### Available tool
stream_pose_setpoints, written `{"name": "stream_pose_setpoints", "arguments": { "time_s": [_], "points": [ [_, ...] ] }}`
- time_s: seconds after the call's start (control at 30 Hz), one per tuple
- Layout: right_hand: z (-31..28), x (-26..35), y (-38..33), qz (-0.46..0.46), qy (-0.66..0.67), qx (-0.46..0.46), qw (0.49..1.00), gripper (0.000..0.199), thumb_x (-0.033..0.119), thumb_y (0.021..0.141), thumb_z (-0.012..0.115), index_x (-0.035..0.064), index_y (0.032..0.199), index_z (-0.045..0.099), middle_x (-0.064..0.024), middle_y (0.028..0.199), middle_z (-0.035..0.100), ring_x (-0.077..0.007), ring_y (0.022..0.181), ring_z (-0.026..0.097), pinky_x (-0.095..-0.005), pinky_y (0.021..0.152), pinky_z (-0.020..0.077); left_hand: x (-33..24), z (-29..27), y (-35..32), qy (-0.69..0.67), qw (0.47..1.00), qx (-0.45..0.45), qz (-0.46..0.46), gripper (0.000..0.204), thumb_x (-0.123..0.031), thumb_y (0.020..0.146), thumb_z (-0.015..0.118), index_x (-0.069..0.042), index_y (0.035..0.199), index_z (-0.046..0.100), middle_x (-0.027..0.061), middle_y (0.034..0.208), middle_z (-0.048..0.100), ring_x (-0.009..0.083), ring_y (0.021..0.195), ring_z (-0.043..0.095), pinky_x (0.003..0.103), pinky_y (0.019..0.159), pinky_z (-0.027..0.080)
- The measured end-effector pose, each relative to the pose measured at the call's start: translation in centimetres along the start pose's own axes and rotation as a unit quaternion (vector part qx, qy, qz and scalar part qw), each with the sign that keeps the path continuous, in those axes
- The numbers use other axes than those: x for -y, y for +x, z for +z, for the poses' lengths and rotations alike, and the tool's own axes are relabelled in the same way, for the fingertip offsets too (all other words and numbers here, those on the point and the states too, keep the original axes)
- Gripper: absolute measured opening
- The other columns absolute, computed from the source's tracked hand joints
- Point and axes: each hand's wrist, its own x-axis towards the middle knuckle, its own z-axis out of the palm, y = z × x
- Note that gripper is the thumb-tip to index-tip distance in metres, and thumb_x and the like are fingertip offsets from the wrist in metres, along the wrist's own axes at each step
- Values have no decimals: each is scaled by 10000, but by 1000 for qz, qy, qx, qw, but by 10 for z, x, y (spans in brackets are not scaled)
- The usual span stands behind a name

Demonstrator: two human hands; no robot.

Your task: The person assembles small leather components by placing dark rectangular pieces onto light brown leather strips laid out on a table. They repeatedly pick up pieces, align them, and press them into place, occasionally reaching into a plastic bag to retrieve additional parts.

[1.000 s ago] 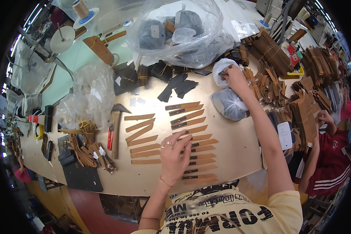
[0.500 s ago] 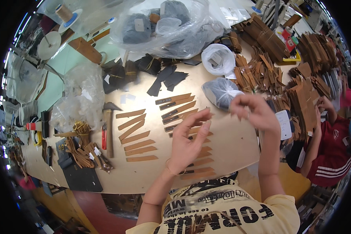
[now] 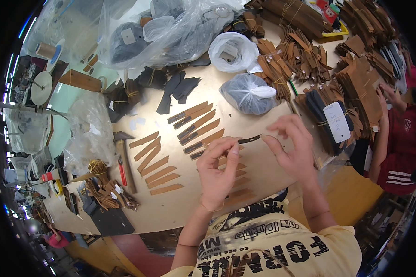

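Between the thumb and fingertips of my left hand point(image 3: 218, 168) is one end of a small dark strip point(image 3: 250, 139) with light marks on it. My right hand point(image 3: 292, 147) is at the strip's other end, thumb tip close to or touching it, its fingers apart and somewhat blurred. Below the hands, brown leather strips with dark pieces on them point(image 3: 200, 130) lie in a column, partly hidden by my left hand. Farther left is a second column of plain brown strips point(image 3: 161, 171).
A hammer point(image 3: 126, 166) and a red-handled tool point(image 3: 122, 173) lie left of the strips. Black pieces point(image 3: 178, 90), a tied plastic bag point(image 3: 247, 94) and an open white bag point(image 3: 233, 51) are beyond. Bundled brown leather point(image 3: 305, 53) is piled right, near another person point(image 3: 395, 143).
My right hand has come down and toward the left hand. The dark strip now shows stretched out between the hands. The whole view has shifted and turned a little.
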Motion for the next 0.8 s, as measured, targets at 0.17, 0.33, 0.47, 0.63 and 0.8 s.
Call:
{"name": "stream_pose_setpoints", "arguments": {
  "time_s": [0.17, 0.33, 0.47, 0.63, 0.8],
  "points": [
    [11, 15, -22, 21, 65, 46, 997, 122, -14, 845, 658, -28, 966, 643, -106, 900, 630, -201, 730, 609, -282, 639, 485, -1, 12, -11, 142, 985, -18, 101, 164, 12, 885, 630, 30, 1036, 691, 109, 985, 665, 144, 852, 637, 244, 751, 507],
    [15, 8, -27, -19, 43, 44, 998, 113, -5, 871, 635, -55, 970, 613, -137, 888, 615, -280, 745, 622, -324, 651, 500, 3, 22, -21, 194, 967, -17, 166, 235, 63, 803, 659, 15, 1029, 704, 122, 997, 662, 234, 881, 644, 301, 768, 518],
    [12, 5, -29, -48, -15, 61, 997, 130, 51, 865, 624, 13, 989, 621, -94, 900, 611, -286, 731, 579, -372, 652, 455, 4, 21, -23, 207, 961, -4, 182, 256, 73, 783, 659, 22, 1032, 697, 127, 1000, 655, 248, 863, 635, 314, 745, 510],
    [10, 3, -29, -91, -84, 68, 990, 134, 33, 826, 629, 28, 959, 613, -84, 870, 592, -263, 724, 567, -363, 652, 419, 0, 17, -22, 249, 947, 27, 199, 260, 57, 788, 658, 20, 1045, 681, 122, 982, 650, 255, 822, 626, 330, 712, 499],
    [10, 0, -30, -113, -120, 84, 983, 105, 56, 826, 622, 28, 925, 601, -87, 827, 565, -265, 703, 550, -366, 658, 421, -1, 11, -21, 273, 941, 66, 188, 269, 46, 792, 655, 5, 1057, 678, 112, 976, 654, 246, 799, 626, 331, 692, 496]
  ]
}}
